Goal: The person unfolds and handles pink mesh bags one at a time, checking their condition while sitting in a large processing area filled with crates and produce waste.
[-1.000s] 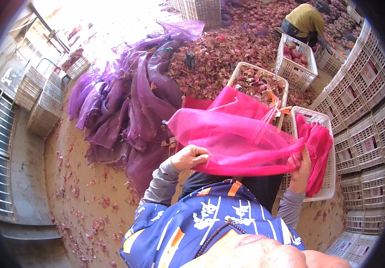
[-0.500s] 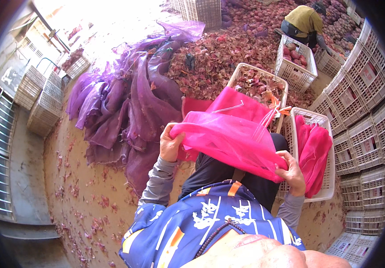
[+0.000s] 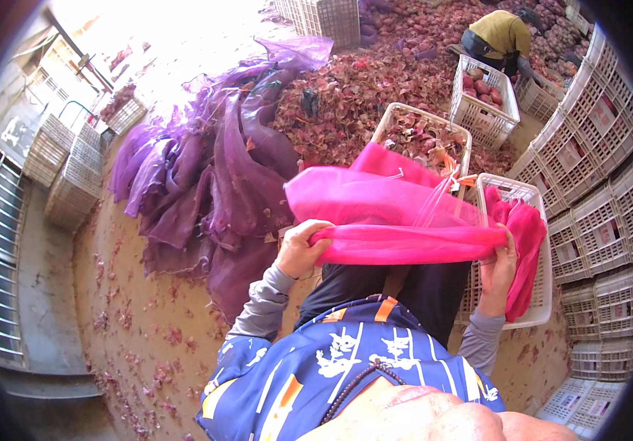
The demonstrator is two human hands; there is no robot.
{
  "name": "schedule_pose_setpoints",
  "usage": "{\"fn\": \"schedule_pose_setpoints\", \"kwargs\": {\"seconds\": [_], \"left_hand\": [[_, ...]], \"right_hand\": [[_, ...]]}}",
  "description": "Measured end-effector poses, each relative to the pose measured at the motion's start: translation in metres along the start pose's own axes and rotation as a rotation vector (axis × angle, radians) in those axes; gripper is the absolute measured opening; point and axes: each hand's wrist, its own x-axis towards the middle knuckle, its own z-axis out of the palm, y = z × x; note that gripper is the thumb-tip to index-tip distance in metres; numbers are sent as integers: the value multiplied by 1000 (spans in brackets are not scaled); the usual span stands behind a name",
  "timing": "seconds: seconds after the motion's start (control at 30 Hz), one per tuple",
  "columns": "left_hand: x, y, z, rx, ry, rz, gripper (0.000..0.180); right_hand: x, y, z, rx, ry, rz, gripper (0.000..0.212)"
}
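A bright pink mesh bag [image 3: 397,202] lies across my lap, its edge folded into a band and stretched sideways between my hands. My left hand [image 3: 302,248] pinches the band's left end. At the right end, my right hand [image 3: 498,268] grips the same edge with fingers and thumb. White drawstrings and orange ties show on the bag's far right part. Just beyond it stands a white plastic crate [image 3: 423,110] with loose onion skins in it. Beside my right hand, another white crate [image 3: 533,316] holds more folded pink mesh bags [image 3: 526,250].
Purple mesh netting [image 3: 221,169] is heaped to the left, next to a pile of onion skins [image 3: 353,95]. A crate of red onions [image 3: 484,117] stands at the far right near a crouching person [image 3: 499,35]. Stacked crates [image 3: 596,176] line the right side.
My hands have moved apart, the right one outward and slightly up, the left one lower. The bag's near edge has gone from a loose, slanting drape to a taut, nearly level band.
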Motion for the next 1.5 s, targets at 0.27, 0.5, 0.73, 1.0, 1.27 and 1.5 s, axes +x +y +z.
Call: {"fn": "schedule_pose_setpoints", "kwargs": {"seconds": [0.27,0.5,0.73,1.0,1.27,1.5], "left_hand": [[7,-82,9,-270,382,-193,10],[22,-70,-5,-1247,676,-384,12],[-6,-41,-27,-661,-492,-456,16],[8,-49,-33,-1995,-369,147,41],[0,-75,-20,-1035,320,-181,20],[3,-41,-14,-1060,118,-347,21]], "right_hand": [[-20,-12,29,-373,-526,224,14],[-44,2,36,-937,-925,599,11],[-13,-24,-3,115,-480,477,28],[-25,-13,28,-671,-1003,599,49],[-28,-15,27,-1090,-728,237,21],[-10,-3,27,-1172,-306,-649,12]]}}
